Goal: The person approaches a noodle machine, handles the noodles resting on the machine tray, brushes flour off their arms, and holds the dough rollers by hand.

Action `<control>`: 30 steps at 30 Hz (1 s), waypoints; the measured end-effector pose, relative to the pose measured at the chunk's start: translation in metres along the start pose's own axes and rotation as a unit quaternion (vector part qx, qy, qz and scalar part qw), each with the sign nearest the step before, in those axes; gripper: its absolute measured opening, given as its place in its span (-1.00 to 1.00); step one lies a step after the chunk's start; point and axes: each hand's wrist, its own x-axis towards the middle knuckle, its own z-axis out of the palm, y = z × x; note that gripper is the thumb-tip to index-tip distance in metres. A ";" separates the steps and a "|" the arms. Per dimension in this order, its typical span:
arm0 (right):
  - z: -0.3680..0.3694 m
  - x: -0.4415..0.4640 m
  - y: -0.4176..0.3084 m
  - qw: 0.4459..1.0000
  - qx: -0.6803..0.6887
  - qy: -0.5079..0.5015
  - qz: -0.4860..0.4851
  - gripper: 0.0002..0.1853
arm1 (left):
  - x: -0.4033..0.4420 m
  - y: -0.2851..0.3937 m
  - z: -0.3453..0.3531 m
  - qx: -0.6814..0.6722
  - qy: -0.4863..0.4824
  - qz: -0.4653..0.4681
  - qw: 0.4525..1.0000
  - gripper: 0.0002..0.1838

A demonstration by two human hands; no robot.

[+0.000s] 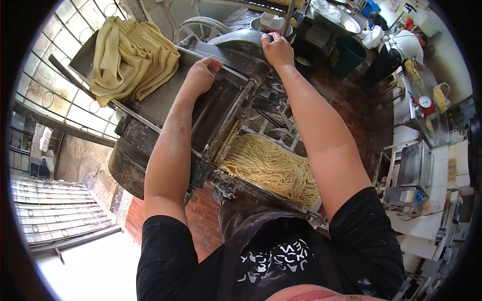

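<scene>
My left hand is over the metal feed tray of a noodle machine, fingers curled together beside its long rail; anything inside them is hidden. At the machine's far end, my right hand has its fingers bent at the edge of a dark curved cover. What those fingers grip, if anything, I cannot make out. A thick folded dough sheet is heaped on the tray to the left. Cut noodles lie in a loose mass below the brass-coloured cutter, between my forearms.
A spoked wheel stands behind the machine. To the right are a dark green bin and a person bending over a counter with noodles and a red scale. Barred windows line the left; red brick floor shows below.
</scene>
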 end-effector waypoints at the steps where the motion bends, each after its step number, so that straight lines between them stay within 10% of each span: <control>1: -0.001 0.000 0.000 1.000 0.002 -0.003 0.000 -0.38 | 0.001 -0.001 0.000 0.000 0.000 0.001 1.000 -0.60; 30: 0.001 0.002 0.001 1.000 0.001 -0.001 -0.005 -0.39 | -0.002 0.003 0.000 0.018 0.005 0.010 1.000 -0.57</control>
